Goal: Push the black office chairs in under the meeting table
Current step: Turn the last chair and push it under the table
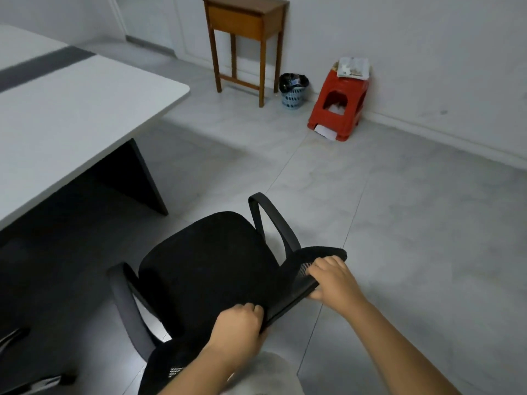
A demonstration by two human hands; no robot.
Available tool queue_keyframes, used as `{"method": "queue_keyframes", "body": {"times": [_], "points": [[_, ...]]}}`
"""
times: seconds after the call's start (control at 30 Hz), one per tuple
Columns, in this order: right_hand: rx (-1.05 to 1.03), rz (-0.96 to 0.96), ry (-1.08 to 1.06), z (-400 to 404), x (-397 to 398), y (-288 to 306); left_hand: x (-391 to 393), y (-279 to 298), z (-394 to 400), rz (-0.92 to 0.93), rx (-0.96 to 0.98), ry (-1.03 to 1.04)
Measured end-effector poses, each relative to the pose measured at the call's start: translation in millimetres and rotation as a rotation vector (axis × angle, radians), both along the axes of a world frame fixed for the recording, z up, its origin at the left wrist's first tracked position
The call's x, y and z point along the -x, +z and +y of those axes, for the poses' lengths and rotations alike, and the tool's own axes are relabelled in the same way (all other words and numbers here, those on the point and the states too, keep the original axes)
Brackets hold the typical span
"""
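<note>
A black office chair [205, 258] with a mesh back and two curved armrests stands on the floor in front of me, its seat facing the white meeting table [71, 115] at the left. My left hand [239, 323] grips the top edge of the chair's backrest near its middle. My right hand [333, 277] grips the same edge further right. The chair stands clear of the table, just off its near corner. Part of a second black chair [17, 360] shows at the bottom left edge.
A dark panel leg [134, 178] holds up the table's end. A wooden side table [245, 32], a blue waste basket [293, 91] and a red plastic stool [339, 106] with papers on it stand along the far wall. Grey tiled floor lies to the right.
</note>
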State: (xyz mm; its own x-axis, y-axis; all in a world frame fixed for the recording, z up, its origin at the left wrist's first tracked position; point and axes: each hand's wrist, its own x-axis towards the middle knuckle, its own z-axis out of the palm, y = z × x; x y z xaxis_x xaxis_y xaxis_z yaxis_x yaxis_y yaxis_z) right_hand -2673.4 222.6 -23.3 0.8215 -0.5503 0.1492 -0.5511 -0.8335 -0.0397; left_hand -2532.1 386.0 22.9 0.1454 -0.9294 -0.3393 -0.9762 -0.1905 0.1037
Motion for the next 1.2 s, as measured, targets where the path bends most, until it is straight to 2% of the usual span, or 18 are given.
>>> {"method": "queue_keyframes", "body": {"times": [0.13,0.3,0.4,0.5,0.63,0.9,1.03,1.2], "points": [[0.076,-0.041,0.151,-31,-2,-3,5,-1,-11,-0.036,0.189,0.061],[0.165,-0.122,0.478,-67,-14,-6,17,-23,-14,-0.155,0.352,0.16],[0.131,-0.209,0.686,-85,-21,-7,36,-31,-6,-0.281,0.466,0.42],[0.091,-0.287,0.805,-98,-26,-11,55,-33,13,-0.347,0.514,0.727],[0.1,-0.293,0.903,-116,-34,-12,72,-28,13,-0.401,0.506,0.933],[0.138,-0.346,1.056,-151,-80,-10,70,-28,-4,-0.519,0.566,0.949],[0.144,-0.309,1.105,-148,-114,-8,49,-30,4,-0.571,0.613,1.016],[0.126,-0.299,1.113,-134,-161,-6,18,-38,15,-0.675,0.581,1.028]]}}
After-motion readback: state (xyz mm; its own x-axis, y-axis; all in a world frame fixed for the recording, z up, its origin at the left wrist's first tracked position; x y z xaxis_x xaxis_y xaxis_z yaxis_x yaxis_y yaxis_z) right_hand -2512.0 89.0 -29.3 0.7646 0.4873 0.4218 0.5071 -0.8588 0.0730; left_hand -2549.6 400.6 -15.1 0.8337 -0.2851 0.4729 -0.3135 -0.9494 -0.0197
